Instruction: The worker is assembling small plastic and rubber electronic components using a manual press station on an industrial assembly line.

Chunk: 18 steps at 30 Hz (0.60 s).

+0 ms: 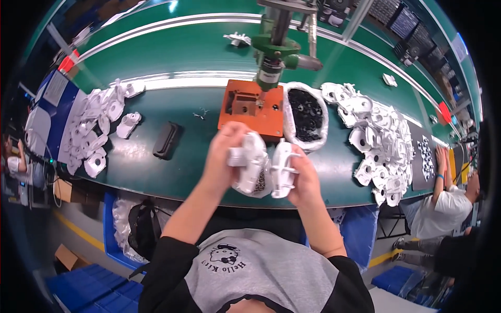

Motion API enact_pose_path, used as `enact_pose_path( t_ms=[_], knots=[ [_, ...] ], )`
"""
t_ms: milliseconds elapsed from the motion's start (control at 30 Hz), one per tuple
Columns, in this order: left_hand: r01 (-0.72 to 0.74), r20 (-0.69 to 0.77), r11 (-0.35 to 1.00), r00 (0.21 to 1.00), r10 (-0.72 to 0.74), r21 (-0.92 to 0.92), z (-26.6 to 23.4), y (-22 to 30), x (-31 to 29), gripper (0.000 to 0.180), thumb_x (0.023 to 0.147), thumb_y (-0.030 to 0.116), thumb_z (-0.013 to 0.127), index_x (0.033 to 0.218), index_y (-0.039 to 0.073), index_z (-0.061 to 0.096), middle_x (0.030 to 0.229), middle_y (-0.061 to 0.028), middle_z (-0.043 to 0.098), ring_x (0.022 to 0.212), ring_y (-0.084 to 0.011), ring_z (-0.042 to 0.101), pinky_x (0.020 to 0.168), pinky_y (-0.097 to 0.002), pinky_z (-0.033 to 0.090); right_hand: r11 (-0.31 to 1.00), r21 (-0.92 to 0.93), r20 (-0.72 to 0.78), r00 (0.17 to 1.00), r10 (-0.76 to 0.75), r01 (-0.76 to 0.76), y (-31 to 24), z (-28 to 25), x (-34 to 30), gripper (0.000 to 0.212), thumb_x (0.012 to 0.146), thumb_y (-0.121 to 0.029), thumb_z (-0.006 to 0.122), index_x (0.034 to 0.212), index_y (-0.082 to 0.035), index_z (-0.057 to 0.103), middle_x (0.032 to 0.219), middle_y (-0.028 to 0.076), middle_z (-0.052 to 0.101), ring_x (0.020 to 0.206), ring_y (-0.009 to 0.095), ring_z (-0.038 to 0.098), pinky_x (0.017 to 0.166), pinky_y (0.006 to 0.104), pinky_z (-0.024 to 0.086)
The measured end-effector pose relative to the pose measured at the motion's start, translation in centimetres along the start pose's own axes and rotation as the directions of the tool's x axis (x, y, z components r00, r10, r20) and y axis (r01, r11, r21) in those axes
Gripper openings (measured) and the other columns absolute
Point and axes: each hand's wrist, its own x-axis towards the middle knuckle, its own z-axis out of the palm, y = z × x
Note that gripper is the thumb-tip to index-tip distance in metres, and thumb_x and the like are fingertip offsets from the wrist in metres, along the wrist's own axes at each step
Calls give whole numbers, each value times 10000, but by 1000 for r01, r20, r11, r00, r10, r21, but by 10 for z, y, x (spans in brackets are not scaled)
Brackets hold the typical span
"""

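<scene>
My left hand (224, 151) is closed on a white plastic housing (253, 163) with a short round stub on its side. In my right hand (305, 180) I grip a second white plastic part (282, 169), slimmer and with thin prongs. The two parts are held close together, just apart, over the near edge of the green table. Between and below them shows a bag of small screws (261, 183), partly hidden by the housing. Directly beyond my hands stands an orange fixture block (229, 112) under the tip of a green press-like machine (270, 73).
A white-lined container of small black parts (305, 117) sits right of the fixture. White housings are heaped at right (376, 141) and left (91, 125). A dark case (167, 141) lies on the left. At far right a person (443, 214) reaches onto the table.
</scene>
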Motion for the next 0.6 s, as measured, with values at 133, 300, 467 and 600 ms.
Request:
enact_pose_path(
  t_ms=[133,300,467,600],
  knots=[
    [44,-68,980,996,-58,-194,20,-22,-4,156,897,220,513,950,78,475,905,-63,540,801,-134,547,709,-270,465,934,-330,-121,975,-188,139,34,14,4,292,955,-213,476,1186,-35,467,1034,72,598,880,129,618,734,268,531],
    [109,-146,976,980,-138,-188,20,-33,-6,247,947,255,463,1005,29,546,990,-102,590,954,-177,584,801,-312,498,844,-484,-14,962,-274,233,40,12,2,327,978,-291,461,1192,-45,446,1076,66,567,931,128,585,790,266,493],
    [226,-54,930,966,-252,-290,13,-39,-7,333,969,305,441,1049,5,559,1019,-109,605,933,-191,612,838,-326,503,768,-567,44,942,-333,298,41,0,10,356,986,-347,446,1175,-45,437,1082,74,557,962,128,567,830,270,469],
    [203,-28,948,976,-216,-245,15,-44,-9,257,954,266,474,1032,25,517,996,-77,561,878,-130,590,784,-264,483,501,-783,178,905,-388,369,44,-10,12,436,987,-408,409,1208,-32,420,1069,66,579,981,139,529,848,286,442]
  ],
)
